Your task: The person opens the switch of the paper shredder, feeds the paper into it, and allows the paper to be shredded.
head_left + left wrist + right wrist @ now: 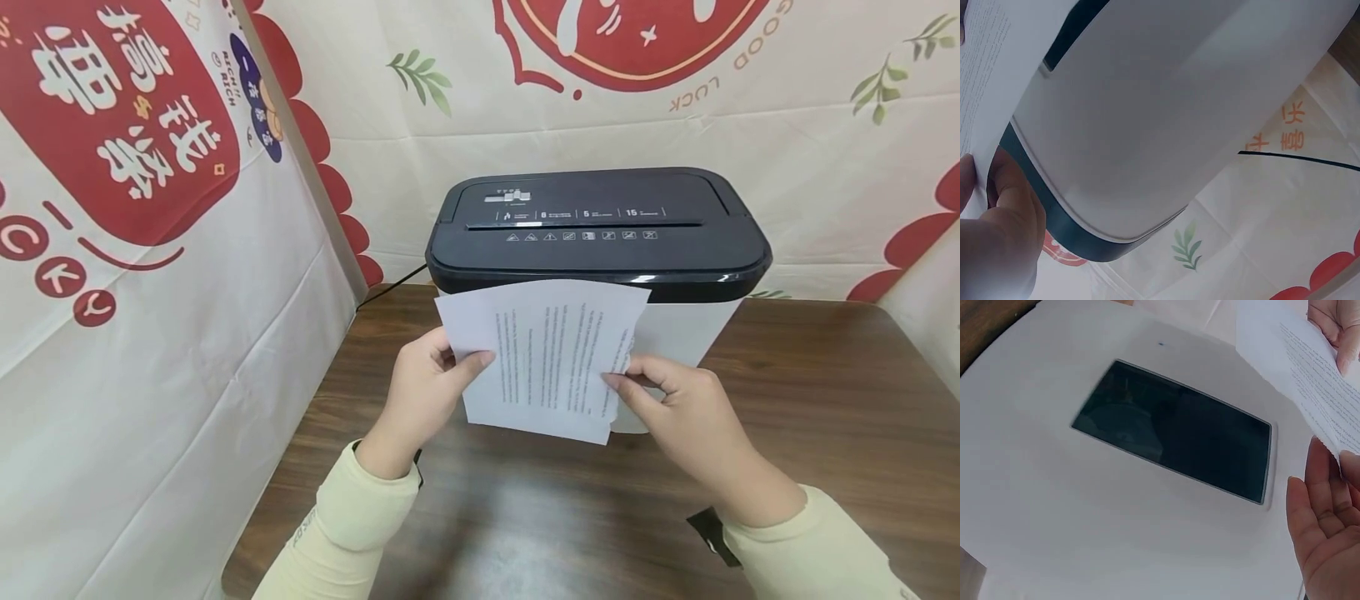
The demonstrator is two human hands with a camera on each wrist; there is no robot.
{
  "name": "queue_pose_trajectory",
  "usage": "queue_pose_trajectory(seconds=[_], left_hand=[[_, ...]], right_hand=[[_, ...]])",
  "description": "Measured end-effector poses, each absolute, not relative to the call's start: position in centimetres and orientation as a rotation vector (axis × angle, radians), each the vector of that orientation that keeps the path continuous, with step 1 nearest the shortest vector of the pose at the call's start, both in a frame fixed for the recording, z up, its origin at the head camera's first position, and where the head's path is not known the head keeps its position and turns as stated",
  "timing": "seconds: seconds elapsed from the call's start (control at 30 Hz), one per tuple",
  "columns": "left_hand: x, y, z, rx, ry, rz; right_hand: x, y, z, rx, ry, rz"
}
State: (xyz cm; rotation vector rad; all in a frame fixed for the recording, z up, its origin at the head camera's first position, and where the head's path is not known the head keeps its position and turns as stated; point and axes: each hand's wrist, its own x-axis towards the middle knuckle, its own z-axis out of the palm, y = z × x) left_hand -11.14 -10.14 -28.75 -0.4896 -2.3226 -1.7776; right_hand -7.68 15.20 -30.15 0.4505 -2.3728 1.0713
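A printed sheet of paper [555, 358] with a ragged, torn right edge is held up in front of a paper shredder [600, 250]. My left hand [427, 379] pinches the sheet's left side, thumb on the printed face. At the torn edge my right hand [686, 417] pinches it between thumb and fingers. The shredder has a black top with a long narrow slot [585, 223] and a white body. In the right wrist view a dark window [1175, 431] shows on the body, beside the right hand [1329, 519] and the sheet. The sheet hides part of the shredder's front.
The shredder stands on a brown wooden table [817, 383] near its back edge. A black cord [393, 286] runs left from it. Printed cloth [420, 150] hangs behind and at both sides. A small black strap piece [712, 537] shows by the right sleeve.
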Motion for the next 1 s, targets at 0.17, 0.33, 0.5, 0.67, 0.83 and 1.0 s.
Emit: queue_pose_trajectory(seconds=[0.17,0.33,0.5,0.67,0.83,1.0], left_hand=[[-11.3,-10.0,-27.7,-0.507,-2.319,-1.76],[-11.5,-10.1,-26.8,-0.562,-2.301,-1.73],[-11.6,-10.1,-25.8,-0.568,-2.304,-1.719],[-11.8,-10.1,-24.7,-0.599,-2.312,-1.704],[-11.9,-10.1,-23.4,-0.63,-2.3,-1.74],[-12.0,-9.9,-22.1,-0.621,-2.294,-1.771]], right_hand=[[-7.8,15.6,-29.3,0.454,-2.376,1.085],[-8.0,15.8,-28.5,0.441,-2.389,1.101],[-8.2,16.0,-27.5,0.429,-2.406,1.116],[-8.2,16.2,-26.1,0.442,-2.431,1.117],[-8.3,16.5,-25.0,0.434,-2.433,1.155],[-8.5,16.7,-23.9,0.401,-2.424,1.178]])
